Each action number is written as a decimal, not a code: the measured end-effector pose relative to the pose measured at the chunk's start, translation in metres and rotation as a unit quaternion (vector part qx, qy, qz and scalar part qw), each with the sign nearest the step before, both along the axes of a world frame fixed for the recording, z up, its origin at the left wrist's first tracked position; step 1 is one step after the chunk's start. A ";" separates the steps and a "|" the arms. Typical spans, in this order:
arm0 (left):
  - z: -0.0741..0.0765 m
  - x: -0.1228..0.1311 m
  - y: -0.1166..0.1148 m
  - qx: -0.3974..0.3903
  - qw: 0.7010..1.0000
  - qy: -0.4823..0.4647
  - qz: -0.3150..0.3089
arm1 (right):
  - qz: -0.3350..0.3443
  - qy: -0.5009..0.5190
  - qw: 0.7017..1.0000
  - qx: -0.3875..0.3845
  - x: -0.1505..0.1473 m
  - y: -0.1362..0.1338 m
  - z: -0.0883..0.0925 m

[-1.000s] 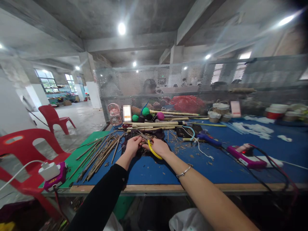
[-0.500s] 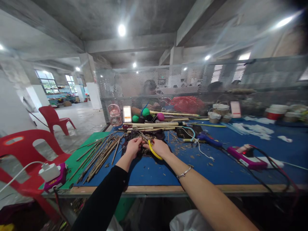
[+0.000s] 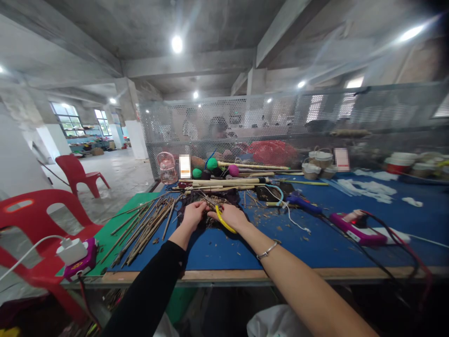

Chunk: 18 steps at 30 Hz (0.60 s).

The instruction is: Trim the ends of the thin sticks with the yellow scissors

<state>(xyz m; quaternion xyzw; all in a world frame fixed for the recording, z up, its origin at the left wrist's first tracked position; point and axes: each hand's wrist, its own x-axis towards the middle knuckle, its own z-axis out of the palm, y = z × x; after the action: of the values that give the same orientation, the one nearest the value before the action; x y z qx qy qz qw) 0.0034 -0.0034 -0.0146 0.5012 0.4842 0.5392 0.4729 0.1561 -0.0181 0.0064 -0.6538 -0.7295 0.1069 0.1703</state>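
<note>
Over a dark cloth (image 3: 230, 197) strewn with brown twig bits (image 3: 211, 220), my two hands work close together. My right hand (image 3: 229, 216) is closed around a tool with a curved yellow handle (image 3: 224, 222). Its slim metal end (image 3: 208, 199) points away to the upper left; whether it is pliers or scissors I cannot tell. My left hand (image 3: 195, 213) is closed, thumb and fingertips pinched beside the metal end. What lies in that pinch is too small to make out. To the left, a loose bundle of thin brown sticks (image 3: 149, 229) lies on the table.
Behind the cloth lie pale poles (image 3: 228, 182) and yarn balls (image 3: 212, 163). A blue-handled glue gun (image 3: 303, 204) and a purple power strip (image 3: 358, 230) sit right; another power strip (image 3: 81, 260) is at the left edge. Perforated metal screen (image 3: 196, 112) stands behind; red chairs (image 3: 42, 220) left.
Almost nothing differs. My hands stay over the cloth, with only slight shifts of the fingers. The camera view has turned very slightly.
</note>
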 end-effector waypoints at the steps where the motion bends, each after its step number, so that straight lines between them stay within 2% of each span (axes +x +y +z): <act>1: -0.001 -0.001 0.000 -0.001 1.000 0.003 0.002 | -0.001 0.003 1.000 -0.005 0.000 0.000 0.001; 12: -0.001 -0.004 0.000 0.009 0.999 0.045 0.026 | -0.008 0.002 1.000 -0.030 0.001 -0.001 0.002; 18: 0.000 -0.001 -0.001 0.009 0.999 0.038 0.018 | -0.004 -0.022 1.000 0.022 0.001 -0.001 0.000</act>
<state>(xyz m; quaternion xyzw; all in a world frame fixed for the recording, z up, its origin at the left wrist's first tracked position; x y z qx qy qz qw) 0.0023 -0.0047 -0.0145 0.5167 0.5057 0.5327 0.4399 0.1573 -0.0193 0.0064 -0.6553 -0.7324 0.0758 0.1684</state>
